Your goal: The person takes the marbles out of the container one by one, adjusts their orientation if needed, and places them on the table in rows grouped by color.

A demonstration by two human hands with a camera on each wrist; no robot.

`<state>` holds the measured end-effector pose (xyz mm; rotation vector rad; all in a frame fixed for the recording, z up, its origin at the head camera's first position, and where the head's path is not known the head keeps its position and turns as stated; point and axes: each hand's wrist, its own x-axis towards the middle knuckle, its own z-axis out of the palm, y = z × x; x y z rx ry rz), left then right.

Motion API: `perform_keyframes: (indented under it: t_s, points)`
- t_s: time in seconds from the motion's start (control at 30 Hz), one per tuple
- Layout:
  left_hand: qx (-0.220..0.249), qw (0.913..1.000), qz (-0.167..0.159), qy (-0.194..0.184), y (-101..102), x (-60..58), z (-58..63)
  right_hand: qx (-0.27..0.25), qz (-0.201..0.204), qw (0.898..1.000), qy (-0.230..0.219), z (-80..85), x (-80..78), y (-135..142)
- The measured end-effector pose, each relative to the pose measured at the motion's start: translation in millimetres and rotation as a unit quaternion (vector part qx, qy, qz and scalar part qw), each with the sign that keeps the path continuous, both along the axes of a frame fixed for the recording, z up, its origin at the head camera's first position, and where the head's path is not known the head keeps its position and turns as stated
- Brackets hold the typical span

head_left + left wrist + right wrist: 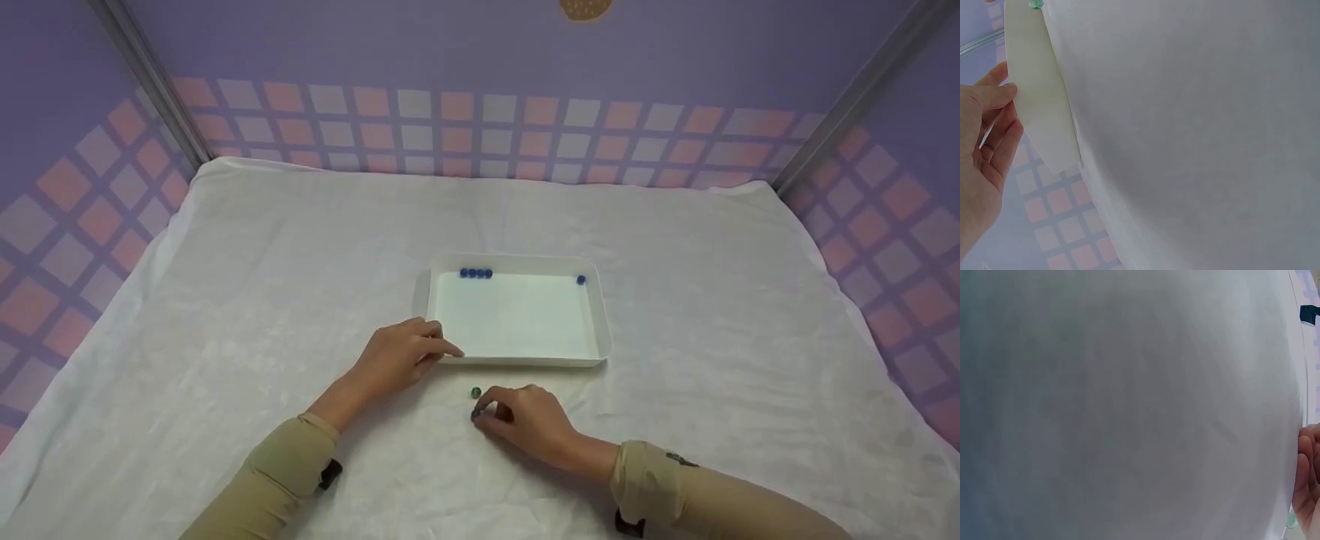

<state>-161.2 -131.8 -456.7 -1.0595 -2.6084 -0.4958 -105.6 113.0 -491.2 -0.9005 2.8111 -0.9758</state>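
A shallow white rectangular tray (532,361) lies in front of me on the white cloth. At its near left corner my left hand (401,352) grips the rim; the left wrist view shows the thumb (1002,94) on the outer wall. Just in front of the tray, my right hand (529,420) pinches a dark blue marble (475,415) between thumb and index finger, low over the cloth. A green marble (476,392) lies between that hand and the tray. Inside the tray, several blue marbles (476,273) line the far wall at the left, and one blue marble (580,279) sits in the far right corner.
White cloth (300,247) covers the whole table. Purple panels with pink and white squares (457,135) stand behind and at both sides, joined by grey posts (150,75). The tray's low walls surround the marbles inside it.
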Motion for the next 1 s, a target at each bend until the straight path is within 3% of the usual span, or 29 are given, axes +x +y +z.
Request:
perform_keyframes:
  t_s: [1.0]
  points:
    - [-0.013,0.9997,0.009,0.017,0.0,0.8,-0.3,-0.003,0.005,1.0,-0.003,-0.8,-0.3,0.7]
